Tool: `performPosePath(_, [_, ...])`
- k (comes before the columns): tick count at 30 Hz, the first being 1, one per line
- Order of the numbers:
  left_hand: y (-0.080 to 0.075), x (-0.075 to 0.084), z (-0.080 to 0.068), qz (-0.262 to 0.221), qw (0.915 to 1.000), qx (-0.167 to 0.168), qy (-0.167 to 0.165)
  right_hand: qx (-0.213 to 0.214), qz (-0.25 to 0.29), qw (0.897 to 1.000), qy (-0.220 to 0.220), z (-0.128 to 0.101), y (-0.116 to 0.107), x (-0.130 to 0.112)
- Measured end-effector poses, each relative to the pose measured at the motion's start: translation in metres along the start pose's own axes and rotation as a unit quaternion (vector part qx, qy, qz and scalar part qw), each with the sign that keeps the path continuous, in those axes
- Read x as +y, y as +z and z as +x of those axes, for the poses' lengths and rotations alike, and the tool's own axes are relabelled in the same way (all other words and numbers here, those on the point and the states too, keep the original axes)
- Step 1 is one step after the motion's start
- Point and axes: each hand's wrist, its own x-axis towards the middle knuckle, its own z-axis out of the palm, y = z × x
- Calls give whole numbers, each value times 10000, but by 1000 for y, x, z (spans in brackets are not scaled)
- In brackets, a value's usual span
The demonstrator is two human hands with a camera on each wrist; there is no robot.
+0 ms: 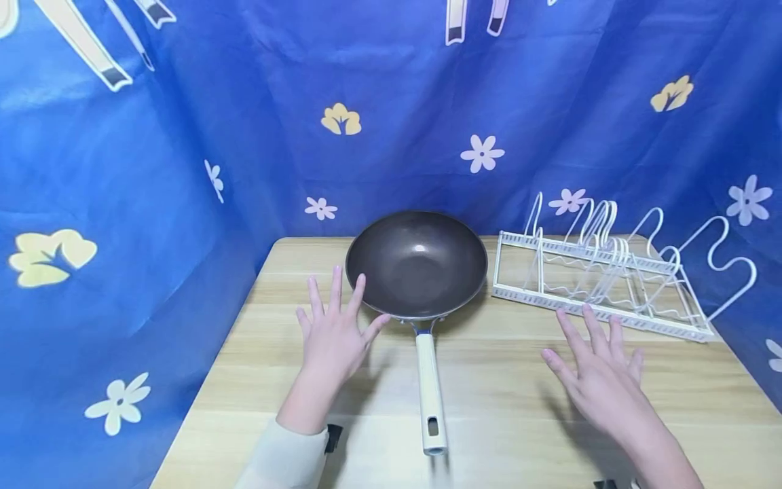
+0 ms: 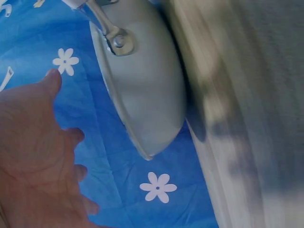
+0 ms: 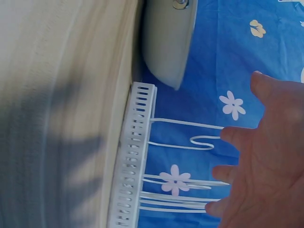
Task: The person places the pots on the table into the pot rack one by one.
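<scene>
**Cam setup: 1 head view, 2 wrist views**

Head cam is looking fwd and down from above the near table (image 1: 507, 401) edge, facing the blue flowered cloth (image 1: 183, 170) at the back; it's taking in the whole tabletop w/ wok (image 1: 417, 263), white wire rack (image 1: 601, 275) and both hands.

Left wrist cam is sitting low & close behind the left hand (image 2: 35, 156), rolled sideways, looking past the palm at the wok's pale underside (image 2: 145, 90).

Right wrist cam is likewise rolled and close, looking past the right hand (image 3: 263, 175) at the rack (image 3: 133, 161).

Both wrist views are sharing the wok, table edge and cloth w/ the head view; wok's bottom (image 3: 168, 42) is showing in both wrist views.
</scene>
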Motion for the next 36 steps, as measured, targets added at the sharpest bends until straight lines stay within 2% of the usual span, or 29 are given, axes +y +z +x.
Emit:
performPosePath(5, [-1,-3,-5,185,9998,36,-63,-25,86,10000,-19,-2,3,-2])
performPosePath(9, [-3,-7,-11,94,9996,262,-73,-68,444,9988,-199,2,9,-10])
performPosePath(14, [-5,-6,-28,-610,9971,449,63,-208,1149,9916,-558,12,20,-25])
performPosePath(18, [-2,1,-45,-1387,9899,279,132,-341,1774,9801,-822,19,31,-37])
performPosePath(20, [2,5,-54,-1832,9829,146,88,-465,2176,9705,-928,23,37,-43])
performPosePath(23, [8,11,-68,-2637,9642,-259,-107,-792,2790,9524,-934,28,46,-50])
performPosePath(25, [12,15,-77,-3177,9460,-636,-107,-1051,3158,9391,-856,32,53,-55])
performPosePath(28, [20,20,-85,-3817,9155,-1268,132,-1422,3578,9208,-628,40,63,-62])
performPosePath(31, [29,24,-88,-4146,8914,-1749,540,-1745,3856,9046,-502,48,74,-69])
performPosePath(32, [31,25,-88,-4276,8817,-1899,616,-1867,3996,8962,-480,51,77,-71])
performPosePath(33, [33,27,-89,-4407,8714,-2050,672,-1993,4131,8874,-470,53,81,-73])
performPosePath(34, [35,28,-89,-4597,8570,-2217,708,-2119,4286,8770,-473,56,85,-75])
performPosePath(35, [36,30,-90,-4801,8406,-2397,739,-2262,4460,8647,-475,58,88,-77])
performPosePath(36, [37,31,-91,-5037,8204,-2597,763,-2405,4663,8501,-442,60,92,-80])
